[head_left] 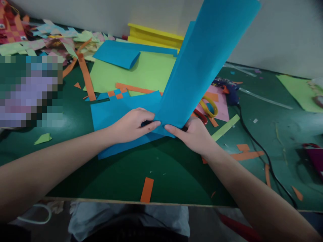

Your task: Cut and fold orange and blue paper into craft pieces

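A folded sheet of blue paper [207, 57] rises at a slant from between my two hands, its lower end near the table. My left hand [136, 126] pinches its bottom left edge, thumb toward the middle. At the lower right corner, my right hand [193, 134] grips the same paper, its thumb on the near side and the other fingers hidden behind. Another flat part of blue paper [111, 116] spreads under my left hand; whether it joins the raised part cannot be made out. Behind lies a small blue and orange woven strip [117, 94].
Green paper [153, 69], a rolled blue sheet [118, 53] and folded yellow paper [153, 37] lie behind. Scissors [209, 106] and a dark glue gun [230, 90] with a cord are at right. Paper scraps [58, 40] heap at back left. An orange strip [147, 190] lies at the table's front edge.
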### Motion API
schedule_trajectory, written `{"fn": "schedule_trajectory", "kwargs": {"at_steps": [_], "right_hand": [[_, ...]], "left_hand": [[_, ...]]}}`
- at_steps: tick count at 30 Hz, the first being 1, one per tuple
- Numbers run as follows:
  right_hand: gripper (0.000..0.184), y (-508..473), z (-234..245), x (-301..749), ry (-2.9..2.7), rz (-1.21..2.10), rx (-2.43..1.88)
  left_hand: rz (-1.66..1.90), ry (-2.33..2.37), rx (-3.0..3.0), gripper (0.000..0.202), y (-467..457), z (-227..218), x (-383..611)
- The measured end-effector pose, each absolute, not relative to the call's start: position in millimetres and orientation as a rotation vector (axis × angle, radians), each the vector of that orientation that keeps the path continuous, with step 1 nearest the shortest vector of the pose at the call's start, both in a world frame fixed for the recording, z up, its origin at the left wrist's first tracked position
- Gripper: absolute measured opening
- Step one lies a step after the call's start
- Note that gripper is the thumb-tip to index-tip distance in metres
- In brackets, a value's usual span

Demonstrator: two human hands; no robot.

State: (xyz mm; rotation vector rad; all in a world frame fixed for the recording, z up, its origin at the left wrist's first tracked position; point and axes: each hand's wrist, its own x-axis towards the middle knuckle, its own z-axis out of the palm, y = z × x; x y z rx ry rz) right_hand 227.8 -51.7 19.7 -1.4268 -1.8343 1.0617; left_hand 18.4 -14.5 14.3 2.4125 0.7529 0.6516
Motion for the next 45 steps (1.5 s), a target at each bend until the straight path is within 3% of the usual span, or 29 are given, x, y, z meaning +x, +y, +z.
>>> {"fn": "schedule_trajectory", "kwargs": {"at_steps": [45], "right_hand": [[0.034, -52.0, 20.0, 228.0, -1.893, 1.043, -1.430]], "left_hand": [[0.666, 0.675, 2.471, 0.038, -14.9, 13.1, 18.3]]}}
